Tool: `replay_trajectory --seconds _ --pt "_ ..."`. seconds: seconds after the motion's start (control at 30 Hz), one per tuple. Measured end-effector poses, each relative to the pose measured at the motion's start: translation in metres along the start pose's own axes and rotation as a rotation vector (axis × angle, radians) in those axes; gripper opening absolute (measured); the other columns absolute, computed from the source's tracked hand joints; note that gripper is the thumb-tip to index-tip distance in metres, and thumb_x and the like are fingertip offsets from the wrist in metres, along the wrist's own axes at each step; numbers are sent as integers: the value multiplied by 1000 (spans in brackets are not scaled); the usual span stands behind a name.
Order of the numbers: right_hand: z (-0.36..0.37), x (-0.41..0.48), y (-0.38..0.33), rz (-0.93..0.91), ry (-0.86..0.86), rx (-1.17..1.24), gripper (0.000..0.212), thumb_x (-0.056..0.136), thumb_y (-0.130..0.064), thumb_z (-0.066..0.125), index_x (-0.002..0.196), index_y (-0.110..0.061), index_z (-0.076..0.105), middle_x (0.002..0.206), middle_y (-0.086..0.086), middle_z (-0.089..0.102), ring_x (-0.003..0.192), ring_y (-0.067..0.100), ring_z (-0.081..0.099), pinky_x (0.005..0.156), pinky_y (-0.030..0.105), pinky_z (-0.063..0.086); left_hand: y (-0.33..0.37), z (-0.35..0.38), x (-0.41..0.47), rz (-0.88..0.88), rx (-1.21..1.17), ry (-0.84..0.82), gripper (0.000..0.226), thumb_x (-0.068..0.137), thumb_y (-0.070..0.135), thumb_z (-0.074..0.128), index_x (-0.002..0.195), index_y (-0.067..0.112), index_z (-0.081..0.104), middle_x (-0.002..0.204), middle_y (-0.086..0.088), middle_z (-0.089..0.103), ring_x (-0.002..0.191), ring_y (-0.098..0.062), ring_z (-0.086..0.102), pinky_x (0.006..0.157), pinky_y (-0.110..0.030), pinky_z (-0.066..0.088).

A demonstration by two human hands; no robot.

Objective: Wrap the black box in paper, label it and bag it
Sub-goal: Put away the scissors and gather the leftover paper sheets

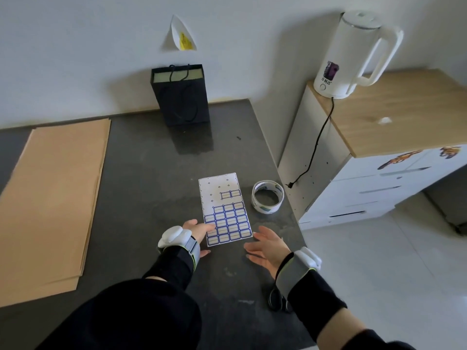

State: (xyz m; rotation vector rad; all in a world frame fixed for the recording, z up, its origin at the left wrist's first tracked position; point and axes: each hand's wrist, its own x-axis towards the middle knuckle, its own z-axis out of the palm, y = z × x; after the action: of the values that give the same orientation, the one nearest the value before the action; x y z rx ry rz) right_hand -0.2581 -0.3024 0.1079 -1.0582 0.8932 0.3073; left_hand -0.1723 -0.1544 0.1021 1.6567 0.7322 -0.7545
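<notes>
A white sticker sheet (225,210) with several blue-edged labels lies on the dark table. My left hand (195,231) rests at its lower left corner, fingertips on the sheet. My right hand (269,248) hovers open, palm up, just right of the sheet's lower edge. A stack of brown wrapping paper (50,198) lies flat on the left of the table. A black paper bag (180,94) stands upright against the back wall. The black box is not in view.
A roll of tape (267,197) sits right of the sheet near the table's right edge (285,178). Dark scissors (276,300) lie partly under my right wrist. A white kettle (353,54) stands on a wooden-topped cabinet (394,117) beyond the table.
</notes>
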Motion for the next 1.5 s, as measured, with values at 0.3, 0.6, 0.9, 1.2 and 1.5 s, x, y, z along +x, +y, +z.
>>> replay_trajectory --seconds 0.3,0.6,0.9,1.2,1.5 --pt "12 5 0 17 18 -43 71 81 16 57 143 -11 32 131 5 48 99 27 56 84 35 49 1 -4 10 -35 -35 -45 12 91 19 60 81 12 57 77 0 58 69 -8 46 64 -28 44" --pt "21 32 -1 89 100 -124 45 89 -8 61 131 -7 43 79 3 57 61 14 54 60 26 49 3 -4 20 -47 27 -74 13 90 17 61 94 4 58 80 -3 59 66 -8 44 54 -22 36" --pt "24 48 -16 -180 192 -1209 23 92 -41 48 86 -18 48 106 5 52 86 23 53 79 30 42 -1 -12 35 17 133 -97 11 90 18 61 87 7 60 69 -4 56 52 -10 42 43 -15 34" --pt "15 27 -50 -381 293 -1051 18 91 -34 50 82 -19 54 91 1 59 69 22 61 63 29 49 4 -13 39 330 330 43 8 88 22 62 94 17 60 94 -4 66 83 -24 62 79 -29 48" --pt "21 80 -150 -302 272 -330 18 95 -7 50 112 -5 54 78 14 61 28 7 52 31 15 41 78 28 59 851 714 101 24 88 26 59 110 17 62 123 -1 52 116 -20 48 97 -29 38"
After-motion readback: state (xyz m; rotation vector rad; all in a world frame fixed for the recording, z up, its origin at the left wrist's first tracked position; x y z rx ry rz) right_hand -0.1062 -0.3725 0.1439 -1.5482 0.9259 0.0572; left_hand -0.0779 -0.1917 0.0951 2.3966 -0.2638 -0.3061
